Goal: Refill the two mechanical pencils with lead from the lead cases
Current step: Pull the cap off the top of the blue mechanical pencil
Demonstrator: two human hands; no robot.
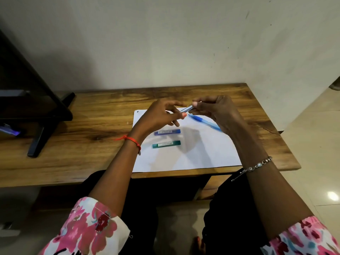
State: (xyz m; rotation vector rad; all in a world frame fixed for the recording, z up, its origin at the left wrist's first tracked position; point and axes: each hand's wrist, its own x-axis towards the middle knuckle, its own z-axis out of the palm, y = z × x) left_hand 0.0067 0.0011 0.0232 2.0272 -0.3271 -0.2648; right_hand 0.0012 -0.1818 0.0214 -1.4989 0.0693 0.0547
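Both hands are raised above a white sheet of paper (193, 155) on the wooden table. My right hand (217, 113) grips a pale silvery-blue mechanical pencil (186, 108) by one end. My left hand (161, 115) pinches its other end with curled fingers. A second, blue mechanical pencil (204, 122) lies on the paper under my right hand, partly hidden by it. Two lead cases lie side by side on the paper below the hands: a purple lead case (167, 132) and a green lead case (166, 144).
The wooden table (82, 137) ends close on the right, with tiled floor (312, 144) beyond. A black monitor stand (46, 124) stands on the table's left part. The wall (165, 43) rises right behind the table.
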